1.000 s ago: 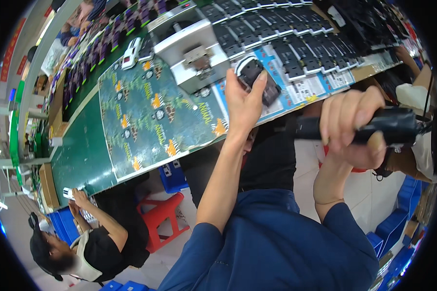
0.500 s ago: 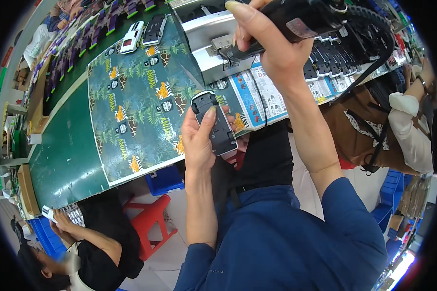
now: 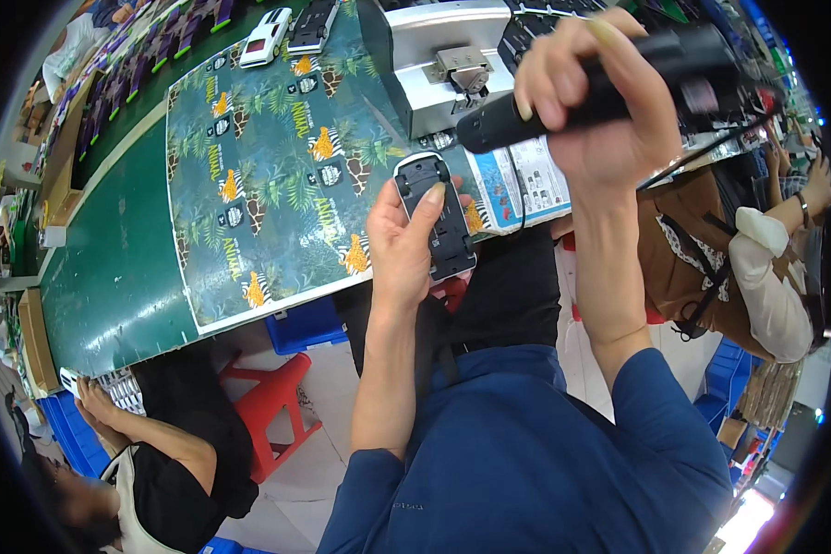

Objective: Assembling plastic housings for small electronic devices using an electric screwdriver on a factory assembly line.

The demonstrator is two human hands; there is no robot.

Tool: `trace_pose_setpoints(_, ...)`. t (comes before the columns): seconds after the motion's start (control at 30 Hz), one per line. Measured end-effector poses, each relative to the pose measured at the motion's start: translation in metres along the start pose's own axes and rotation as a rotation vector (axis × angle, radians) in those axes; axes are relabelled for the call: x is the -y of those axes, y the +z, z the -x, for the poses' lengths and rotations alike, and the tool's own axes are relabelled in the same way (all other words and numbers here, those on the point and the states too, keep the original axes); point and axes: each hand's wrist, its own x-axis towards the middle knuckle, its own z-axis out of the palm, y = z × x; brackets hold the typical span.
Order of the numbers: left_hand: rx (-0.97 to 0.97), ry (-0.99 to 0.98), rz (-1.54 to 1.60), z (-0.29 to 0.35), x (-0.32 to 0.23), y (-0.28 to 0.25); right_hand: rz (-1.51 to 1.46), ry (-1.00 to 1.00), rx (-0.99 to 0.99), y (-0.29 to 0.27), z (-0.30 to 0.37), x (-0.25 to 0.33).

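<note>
My left hand [image 3: 399, 242] holds a toy car [image 3: 451, 242] with its black underside turned up and the white body showing at the rim. The thumb lies across the underside and fingertips show at the car's far side. In my right hand [image 3: 614, 129] is a black, corded electric screwdriver [image 3: 494, 127], the fingers wrapped round its body. It slants left and down, its front end just above and right of the car, apart from it. Behind that end stands a silver metal box [image 3: 448, 32] with a small bracketed mechanism [image 3: 466, 76] on its front.
A patterned animal-print sheet [image 3: 277, 203] covers part of the green table [image 3: 111, 295]. Two more toy cars, one white [image 3: 266, 39] and one underside up [image 3: 314, 23], lie at the back. Co-workers sit left and right. A red stool [image 3: 272, 406] stands below the table edge.
My right hand has drawn the screwdriver away from the mechanism on the metal box and tilted it toward the car. My left hand still grips the car. The whole view has shifted slightly.
</note>
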Motion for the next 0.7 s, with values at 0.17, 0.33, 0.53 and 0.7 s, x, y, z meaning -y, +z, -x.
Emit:
trace_pose_setpoints(0.17,0.010,0.013,-0.029,0.004,-0.002,-0.003,-0.027,-0.092,0.023,0.025,0.017,0.000)
trace_pose_setpoints(0.33,-0.006,0.002,-0.015,0.004,0.000,0.002,0.117,0.042,-0.043,0.029,0.027,-0.002)
trace_pose_setpoints(0.53,-0.043,0.092,0.006,0.011,-0.002,0.010,0.461,0.043,0.099,0.039,0.024,-0.005)
trace_pose_setpoints(0.7,-0.074,0.064,-0.031,0.010,0.002,0.005,0.453,0.156,0.175,0.036,0.021,0.000)
